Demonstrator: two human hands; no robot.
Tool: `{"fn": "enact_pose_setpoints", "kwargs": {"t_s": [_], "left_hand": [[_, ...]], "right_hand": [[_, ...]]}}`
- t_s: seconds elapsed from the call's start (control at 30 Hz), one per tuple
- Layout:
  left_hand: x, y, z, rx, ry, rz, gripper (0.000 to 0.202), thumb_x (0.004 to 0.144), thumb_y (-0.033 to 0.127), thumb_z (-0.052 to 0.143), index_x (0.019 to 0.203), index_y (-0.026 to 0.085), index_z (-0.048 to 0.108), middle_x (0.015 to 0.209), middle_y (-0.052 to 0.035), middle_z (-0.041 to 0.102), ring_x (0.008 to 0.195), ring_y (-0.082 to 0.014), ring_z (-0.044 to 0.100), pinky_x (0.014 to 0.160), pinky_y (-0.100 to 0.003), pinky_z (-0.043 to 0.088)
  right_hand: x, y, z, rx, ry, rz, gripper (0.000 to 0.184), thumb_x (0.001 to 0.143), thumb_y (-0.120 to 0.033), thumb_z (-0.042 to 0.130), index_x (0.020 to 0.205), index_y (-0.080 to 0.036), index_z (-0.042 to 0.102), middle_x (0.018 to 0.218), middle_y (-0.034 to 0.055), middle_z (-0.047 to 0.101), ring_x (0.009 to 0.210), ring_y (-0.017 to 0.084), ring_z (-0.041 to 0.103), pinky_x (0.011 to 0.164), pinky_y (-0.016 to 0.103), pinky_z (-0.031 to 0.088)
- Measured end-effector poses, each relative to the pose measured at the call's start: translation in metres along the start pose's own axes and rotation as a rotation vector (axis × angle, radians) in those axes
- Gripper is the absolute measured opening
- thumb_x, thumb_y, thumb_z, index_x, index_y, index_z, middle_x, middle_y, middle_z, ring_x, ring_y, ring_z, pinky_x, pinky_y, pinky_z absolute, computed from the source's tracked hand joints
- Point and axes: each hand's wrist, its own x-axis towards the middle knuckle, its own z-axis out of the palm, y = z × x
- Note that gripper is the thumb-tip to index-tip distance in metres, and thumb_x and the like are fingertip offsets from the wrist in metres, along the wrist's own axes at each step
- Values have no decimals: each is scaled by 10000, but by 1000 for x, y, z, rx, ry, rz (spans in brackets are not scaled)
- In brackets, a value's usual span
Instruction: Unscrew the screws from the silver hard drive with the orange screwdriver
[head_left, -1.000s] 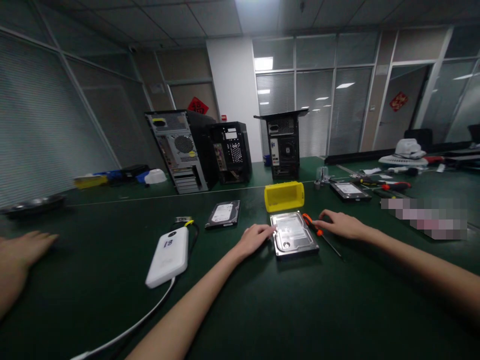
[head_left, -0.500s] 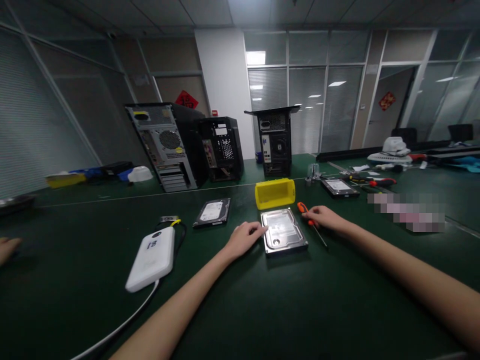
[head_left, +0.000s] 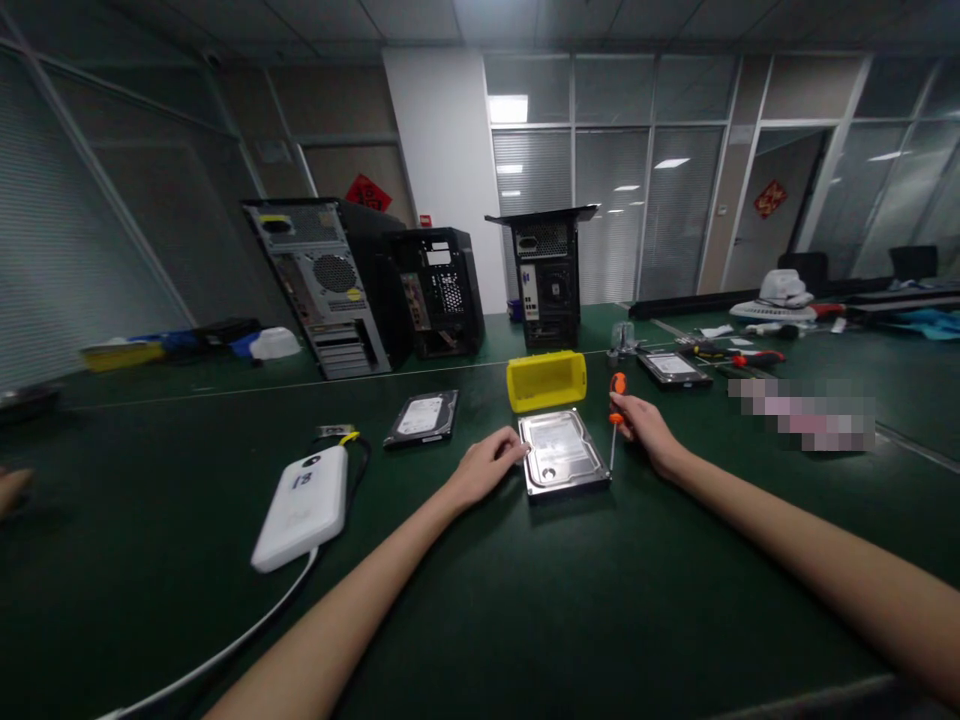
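A silver hard drive (head_left: 561,452) lies flat on the green table (head_left: 525,600) in front of me. My left hand (head_left: 487,466) rests against its left edge, fingers curled loosely on the casing. My right hand (head_left: 645,430) is closed round an orange-handled screwdriver (head_left: 615,405), held nearly upright with its tip down at the drive's right front corner. A yellow plastic bin (head_left: 547,380) stands just behind the drive.
A second hard drive (head_left: 423,417) lies to the left, a third (head_left: 673,367) at the back right. A white power bank (head_left: 302,507) with cable lies at the left. Three computer towers (head_left: 330,285) stand at the back. Another person's hand (head_left: 11,490) shows at the far left edge.
My right hand has picked the screwdriver up from the table and stood it upright beside the drive. The other person's hand has drawn back toward the left edge.
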Motion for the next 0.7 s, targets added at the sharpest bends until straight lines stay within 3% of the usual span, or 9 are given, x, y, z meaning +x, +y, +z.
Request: {"fn": "enact_pose_setpoints", "kwargs": {"t_s": [0.4,0.7], "left_hand": [[2,-9,2,-151,26,9,303,877,457,464,967,182,551,851,-15,578,803,-168,520,746,-278,409],[2,1,0,-134,-15,81,315,860,447,507,935,160,611,910,-42,627,852,-183,554,771,-286,423]], "right_hand": [[4,3,-9,184,28,27,395,773,-559,583,742,-175,495,492,-64,401,432,59,332,446,212,236],[2,3,-9,202,16,34,397,738,-558,621,775,-177,515,559,-49,453,458,62,372,453,227,258]]}}
